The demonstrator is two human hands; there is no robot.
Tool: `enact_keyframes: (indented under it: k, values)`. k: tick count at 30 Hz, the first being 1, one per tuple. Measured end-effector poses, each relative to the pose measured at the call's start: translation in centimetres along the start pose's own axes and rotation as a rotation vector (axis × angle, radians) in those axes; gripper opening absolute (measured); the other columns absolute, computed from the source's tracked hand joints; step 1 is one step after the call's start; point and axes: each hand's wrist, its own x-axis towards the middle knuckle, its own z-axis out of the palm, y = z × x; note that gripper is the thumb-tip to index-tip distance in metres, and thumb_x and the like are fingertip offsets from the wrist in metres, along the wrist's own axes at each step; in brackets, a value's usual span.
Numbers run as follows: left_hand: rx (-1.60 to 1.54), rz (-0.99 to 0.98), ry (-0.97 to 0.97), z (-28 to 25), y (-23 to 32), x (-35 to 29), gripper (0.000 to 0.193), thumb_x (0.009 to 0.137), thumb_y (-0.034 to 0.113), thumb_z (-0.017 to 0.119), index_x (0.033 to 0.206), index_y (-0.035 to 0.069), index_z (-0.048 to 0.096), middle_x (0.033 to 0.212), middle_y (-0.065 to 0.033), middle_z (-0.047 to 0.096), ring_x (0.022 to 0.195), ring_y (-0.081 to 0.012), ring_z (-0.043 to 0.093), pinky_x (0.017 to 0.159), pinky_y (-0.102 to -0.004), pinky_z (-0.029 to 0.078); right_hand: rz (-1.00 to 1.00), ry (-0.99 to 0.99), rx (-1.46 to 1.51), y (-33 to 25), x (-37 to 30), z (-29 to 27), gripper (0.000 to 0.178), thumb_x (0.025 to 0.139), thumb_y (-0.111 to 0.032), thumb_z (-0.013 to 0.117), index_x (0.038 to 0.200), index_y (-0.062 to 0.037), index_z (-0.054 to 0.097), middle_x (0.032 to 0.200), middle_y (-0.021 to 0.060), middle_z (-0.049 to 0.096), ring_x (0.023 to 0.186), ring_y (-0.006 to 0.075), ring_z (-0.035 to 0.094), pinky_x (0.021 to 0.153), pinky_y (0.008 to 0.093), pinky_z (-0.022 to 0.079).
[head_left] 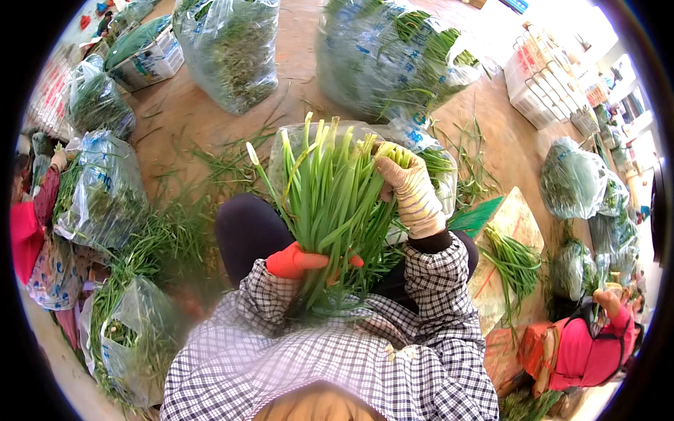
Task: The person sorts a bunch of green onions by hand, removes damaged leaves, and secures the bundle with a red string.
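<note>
A thick bunch of garlic chives (330, 189) stands upright over my lap, its pale cut ends at the top and its flat green leaves hanging down. Low around the leaves wraps my left hand (298, 261) in an orange-red glove, closed on them. My right hand (413, 189), in a whitish striped glove, is closed at the upper right of the bunch, fingers on the stem ends; its fingertips are partly hidden. One pale stem (254, 154) sticks out to the left. Behind the bunch lies a clear plastic bag (284, 151) with more greens.
Filled plastic bags (246, 56) stand ahead and a large one (372, 63) beside them. A board (519, 217) at my right bears loose chives (512, 263). Loose greens (165, 245) heap at left. White crates (537, 77) stand far right. People in pink (586, 351) sit at both sides.
</note>
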Motion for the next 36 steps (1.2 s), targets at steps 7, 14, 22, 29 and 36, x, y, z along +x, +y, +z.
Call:
enact_keyframes:
  k: [7, 14, 22, 29, 36]
  values:
    - [0.024, 0.081, 0.086, 2.6, 0.7, -0.1, 0.079, 0.081, 0.06, 0.059, 0.135, 0.006, 0.041, 0.107, -0.0213, 0.062, 0.061, -0.0111, 0.056, 0.053, -0.0228, 0.046, -0.007, -0.018, 0.19, 0.8, -0.2, 0.2, 0.025, 0.086, -0.029, 0.067, 0.094, -0.0053, 0.063, 0.069, -0.0023, 0.058, 0.054, 0.0074, 0.051, 0.05, 0.0221, 0.04]
    - [0.189, 0.068, 0.143, 2.1, -0.1, 0.2, 0.092, 0.077, 0.072, 0.055, 0.14, 0.007, 0.036, 0.094, -0.0152, 0.065, 0.058, -0.0101, 0.053, 0.047, -0.021, 0.038, 0.024, 0.006, 0.124, 1.2, -0.2, 0.0, 0.033, 0.085, -0.03, 0.068, 0.105, -0.0048, 0.063, 0.079, -0.0011, 0.064, 0.06, 0.0083, 0.056, 0.052, 0.0214, 0.044]
    - [0.121, -0.054, 0.118, 3.7, 1.0, -0.1, 0.086, 0.082, 0.065, 0.055, 0.143, 0.009, 0.032, 0.124, -0.0141, 0.056, 0.085, -0.019, 0.064, 0.065, -0.0275, 0.052, 0.027, -0.129, 0.315, 0.4, -1.0, 0.1, 0.036, 0.079, -0.024, 0.073, 0.107, -0.005, 0.061, 0.095, 0.0001, 0.064, 0.085, 0.0116, 0.06, 0.081, 0.0282, 0.048]
    - [0.272, 0.431, 0.391, 4.1, 0.6, 2.1, 0.089, 0.079, 0.048, 0.068, 0.145, 0.005, 0.027, 0.141, -0.0125, 0.042, 0.128, -0.0229, 0.042, 0.108, -0.0393, 0.031, -0.011, -0.071, 0.174, 0.8, -0.8, -0.5, 0.037, 0.078, -0.02, 0.073, 0.109, -0.0039, 0.059, 0.096, 0.0007, 0.063, 0.087, 0.0117, 0.059, 0.083, 0.0278, 0.047]
    - [0.204, 0.271, 0.26, 3.2, 2.6, 1.0, 0.073, 0.085, 0.028, 0.067, 0.143, 0.002, 0.031, 0.139, -0.0089, 0.045, 0.128, -0.0197, 0.042, 0.107, -0.0352, 0.033, 0.004, -0.054, 0.147, 1.7, -0.7, -0.8, 0.033, 0.08, -0.014, 0.073, 0.108, -0.0023, 0.06, 0.094, 0.0026, 0.063, 0.082, 0.0121, 0.06, 0.076, 0.0269, 0.05]
